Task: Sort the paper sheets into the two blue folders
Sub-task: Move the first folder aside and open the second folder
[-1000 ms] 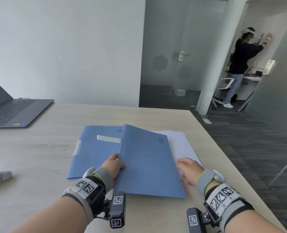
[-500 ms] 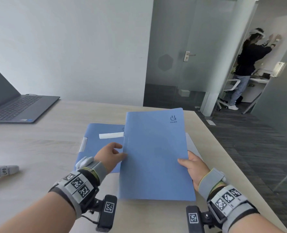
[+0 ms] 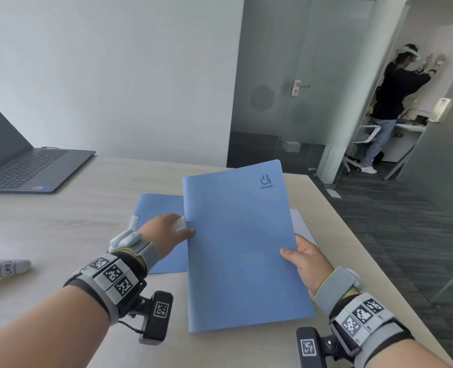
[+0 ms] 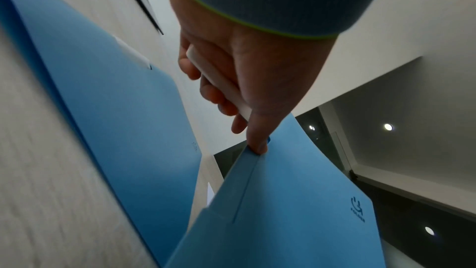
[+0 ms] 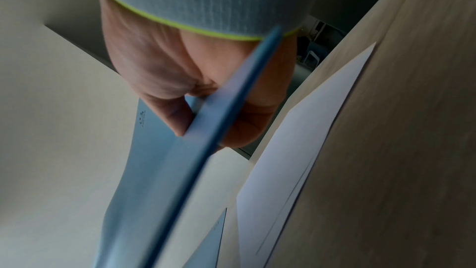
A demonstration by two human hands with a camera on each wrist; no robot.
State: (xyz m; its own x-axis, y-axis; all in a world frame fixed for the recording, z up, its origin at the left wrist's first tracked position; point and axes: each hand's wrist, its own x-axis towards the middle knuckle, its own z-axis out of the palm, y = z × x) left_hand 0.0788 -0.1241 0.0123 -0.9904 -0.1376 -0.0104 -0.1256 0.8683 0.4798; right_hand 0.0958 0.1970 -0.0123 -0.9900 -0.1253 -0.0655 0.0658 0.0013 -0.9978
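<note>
- Head view: a closed blue card folder printed "FOLDER" (image 3: 242, 245) is held tilted above the pale wood-grain table (image 3: 61, 235), its printed corner at 1 o'clock.
- The folder's left edge is pinched by the left hand (image 3: 164, 229), thumb on the front cover; a white plastic strip (image 3: 179, 223) is seen against the fingers.
- The folder's right edge, at 4 o'clock, is gripped by the right hand (image 3: 303, 261), with the thumb laid on the cover.
- A second blue folder (image 3: 159, 205) is seen lying flat on the table at 10 o'clock of the raised one, partly covered by it.
- White paper sheets (image 3: 299, 224) are glimpsed flat on the table behind the raised folder's right edge.
- An open dark grey laptop (image 3: 26, 166) stands at 10 o'clock on the table; another person (image 3: 390, 102) is seen at 2 o'clock beyond a glass partition.
- Left wrist view: the thumb is pressed on the raised folder's (image 4: 296, 211) spine edge, and the fingers (image 4: 213, 93) are curled round the white strip (image 4: 219, 80); the flat folder (image 4: 115, 99) lies at 9 o'clock.
- Right wrist view: the folder edge (image 5: 219, 119) is clamped between thumb and curled fingers of the right hand (image 5: 180, 68); the white sheets (image 5: 309, 150) lie on the table at 4 o'clock.
</note>
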